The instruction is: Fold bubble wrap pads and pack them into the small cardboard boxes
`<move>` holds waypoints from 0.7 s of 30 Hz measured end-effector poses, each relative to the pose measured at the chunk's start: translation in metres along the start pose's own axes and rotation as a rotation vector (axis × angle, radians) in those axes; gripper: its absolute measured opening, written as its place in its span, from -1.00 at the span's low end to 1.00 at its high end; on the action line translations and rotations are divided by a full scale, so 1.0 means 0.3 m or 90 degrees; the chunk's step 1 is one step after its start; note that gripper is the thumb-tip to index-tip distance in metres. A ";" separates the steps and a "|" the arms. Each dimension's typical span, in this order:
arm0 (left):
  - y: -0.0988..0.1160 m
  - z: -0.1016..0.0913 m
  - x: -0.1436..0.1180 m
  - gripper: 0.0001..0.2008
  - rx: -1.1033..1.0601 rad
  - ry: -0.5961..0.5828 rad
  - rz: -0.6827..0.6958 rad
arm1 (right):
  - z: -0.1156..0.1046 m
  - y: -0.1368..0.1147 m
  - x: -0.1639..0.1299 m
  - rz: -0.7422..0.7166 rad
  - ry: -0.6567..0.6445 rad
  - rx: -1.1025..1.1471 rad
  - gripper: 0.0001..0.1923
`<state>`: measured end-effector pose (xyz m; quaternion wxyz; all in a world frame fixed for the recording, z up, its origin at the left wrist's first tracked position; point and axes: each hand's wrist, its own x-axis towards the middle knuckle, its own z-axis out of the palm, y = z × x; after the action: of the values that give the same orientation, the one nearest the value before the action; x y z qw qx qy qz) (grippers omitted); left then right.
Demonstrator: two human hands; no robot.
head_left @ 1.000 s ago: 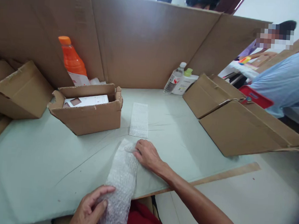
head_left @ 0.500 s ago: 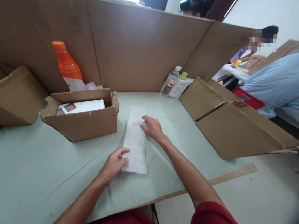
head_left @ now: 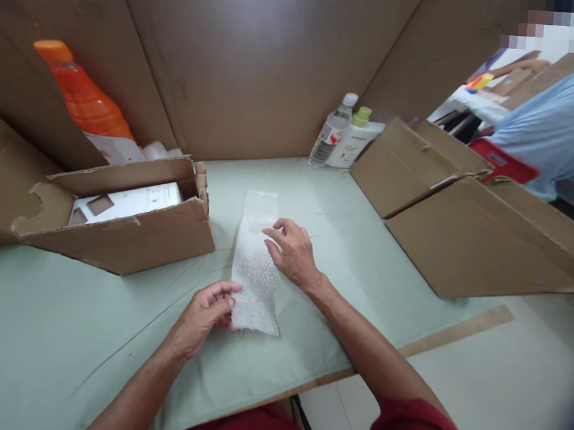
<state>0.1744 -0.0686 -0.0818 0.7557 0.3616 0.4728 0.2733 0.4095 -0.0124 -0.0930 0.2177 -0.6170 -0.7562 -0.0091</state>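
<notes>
- Pale green table (head_left: pixel 62 330), walled in by cardboard screens.
- Bubble wrap strip (head_left: pixel 254 265) lies flat mid-table, long axis running away from the person.
- Left hand (head_left: pixel 202 317): fingers pinched on the strip's near left corner.
- Right hand (head_left: pixel 291 253): fingers spread, pressing the strip's right edge.
- Open cardboard box (head_left: pixel 133 227) just left; orange bottle (head_left: pixel 83 99) behind it.
</notes>
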 end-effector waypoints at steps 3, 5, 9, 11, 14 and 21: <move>0.000 0.014 0.005 -0.52 -0.033 -0.014 -0.014 | 0.018 0.005 0.018 -0.020 -0.073 0.002 -0.77; 0.013 0.027 0.013 -0.57 -0.070 -0.029 -0.031 | 0.037 0.024 0.026 -0.013 -0.134 0.038 -0.79; 0.086 0.061 0.070 -0.73 -0.199 0.005 -0.027 | 0.022 0.087 0.024 0.062 -0.062 0.206 -0.76; 0.130 0.078 0.125 -0.82 -0.254 0.040 -0.020 | -0.025 0.104 0.007 0.100 0.017 0.267 -0.77; 0.173 0.092 0.222 -0.88 -0.275 0.058 -0.027 | -0.109 0.087 -0.043 0.105 0.109 0.273 -0.78; 0.181 0.091 0.330 -0.89 -0.248 0.066 -0.020 | -0.090 -0.011 -0.140 -0.065 0.023 0.139 -0.71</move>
<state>0.2355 0.0304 -0.0812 0.7902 0.1867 0.4547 0.3661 0.4211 -0.0597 -0.0819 0.2964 -0.5502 -0.7790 0.0510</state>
